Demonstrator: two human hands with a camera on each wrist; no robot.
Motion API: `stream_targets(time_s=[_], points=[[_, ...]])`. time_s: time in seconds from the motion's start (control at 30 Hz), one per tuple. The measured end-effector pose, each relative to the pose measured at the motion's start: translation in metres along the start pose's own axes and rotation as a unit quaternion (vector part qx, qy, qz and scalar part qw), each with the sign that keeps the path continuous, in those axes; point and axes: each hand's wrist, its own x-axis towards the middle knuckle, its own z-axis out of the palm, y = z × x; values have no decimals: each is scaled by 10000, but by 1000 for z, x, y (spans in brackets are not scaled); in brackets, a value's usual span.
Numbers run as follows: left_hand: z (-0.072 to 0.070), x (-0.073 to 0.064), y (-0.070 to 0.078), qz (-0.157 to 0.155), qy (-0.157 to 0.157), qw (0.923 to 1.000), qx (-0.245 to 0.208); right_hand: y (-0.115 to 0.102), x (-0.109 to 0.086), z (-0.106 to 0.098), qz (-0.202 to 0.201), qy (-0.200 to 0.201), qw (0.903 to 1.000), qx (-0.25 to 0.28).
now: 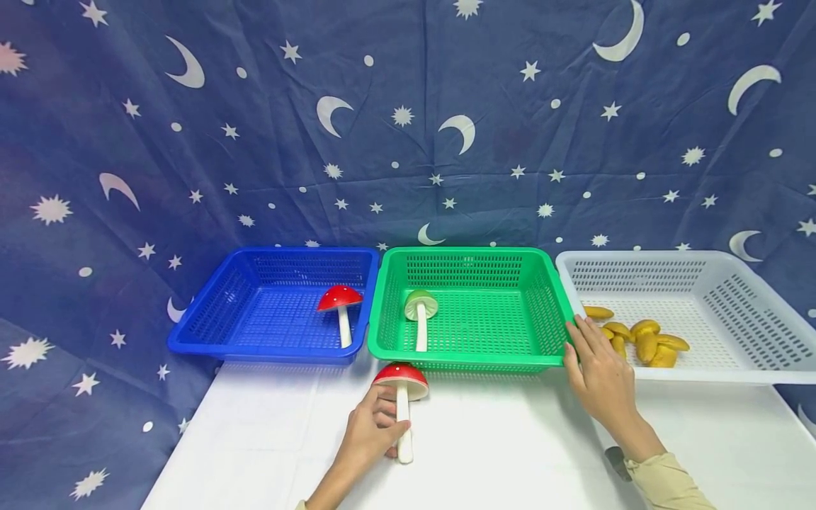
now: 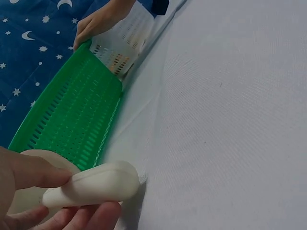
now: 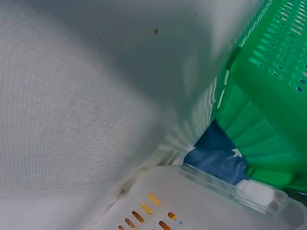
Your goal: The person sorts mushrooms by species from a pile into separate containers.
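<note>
In front of the green basket (image 1: 468, 359), my left hand (image 1: 366, 433) holds a toy mushroom (image 1: 401, 386) by its white stem, its red cap pointing toward the basket. The left wrist view has the pale stem (image 2: 108, 182) between thumb and fingers. At the green basket's front right corner, my right hand (image 1: 602, 368) rests its fingers on the rims where the green and white baskets meet. A green-capped mushroom (image 1: 421, 312) leans inside the green basket. Another red-capped mushroom (image 1: 340, 299) lies in the blue basket (image 1: 261, 350). The right wrist view does not show the right hand.
Several yellow-brown mushroom-like pieces (image 1: 647, 347) lie at the left side of the white basket (image 1: 720, 374). All three baskets stand in a row at the back of the white-covered table (image 1: 497, 439). Behind them hangs a dark blue cloth (image 1: 382, 71) with moons and stars.
</note>
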Motion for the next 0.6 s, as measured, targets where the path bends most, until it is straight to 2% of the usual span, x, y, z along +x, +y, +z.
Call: stream_targets(time_s=[0.07, 0.23, 0.4, 0.6], points=[[-1, -2, 0, 47, -23, 10000, -77, -1, 0, -1, 14, -4, 10000, -15], [-4, -6, 2, 84, -1, 9999, 65, -1, 0, -2, 38, -23, 10000, -40], [-11, -14, 11, 124, 72, 9996, 237, -2, 0, -2, 60, -38, 10000, -5], [-22, -23, 24, 101, 229, 9996, 150, -1, 0, -1, 55, -33, 10000, 6]])
